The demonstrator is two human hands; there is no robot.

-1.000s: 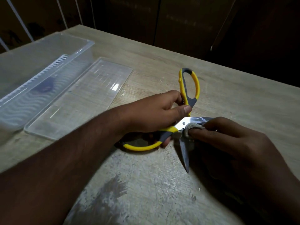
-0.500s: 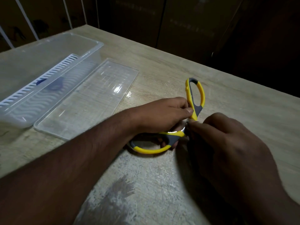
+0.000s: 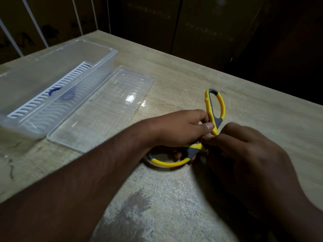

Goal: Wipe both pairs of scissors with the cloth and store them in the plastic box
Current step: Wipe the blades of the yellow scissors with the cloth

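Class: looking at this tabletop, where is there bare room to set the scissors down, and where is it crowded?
Free: the strip of table between the lid and the far edge, and the worn patch nearest the camera. Crowded: the left, where the plastic box and lid sit side by side, and the centre, where the left hand and right hand hold the yellow scissors.

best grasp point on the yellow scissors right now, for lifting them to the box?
Probably the far handle loop of the yellow scissors: it sticks up free past the left hand, open to a pinch from above or the far side. The right hand hides the blades; the near loop lies low on the table.
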